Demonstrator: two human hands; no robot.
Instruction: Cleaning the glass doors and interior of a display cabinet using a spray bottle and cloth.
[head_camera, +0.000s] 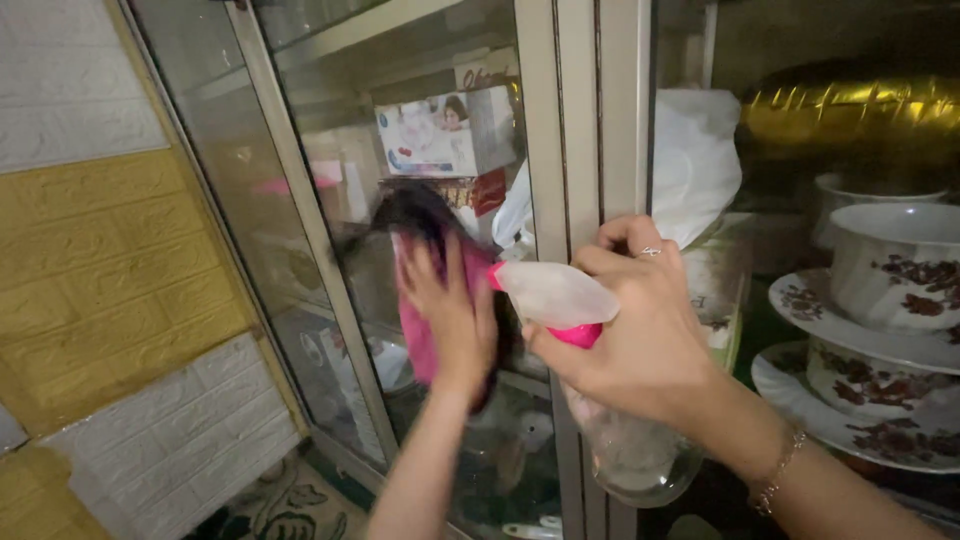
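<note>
- The left hand (452, 305) presses a pink cloth (420, 340) flat against the glass door (330, 150) of a display cabinet, fingers spread; the cloth's edges are blurred.
- The right hand (635, 325) is clamped around a clear spray bottle (630, 450) with a pink-and-white trigger head (552, 298), nozzle just beside the cloth.
- Behind the glass, a white rectangular box (440, 132) with a pale picture panel sits on an upper shelf; a small red label (488, 190) shows below it.
- A white plastic bag (695, 160) hangs by the metal door frame (580, 110).
- To the right, floral-patterned white bowls and plates (880, 300) stand stacked.
- On the left, a wall (110, 280) of yellow and white brick-pattern panels.
</note>
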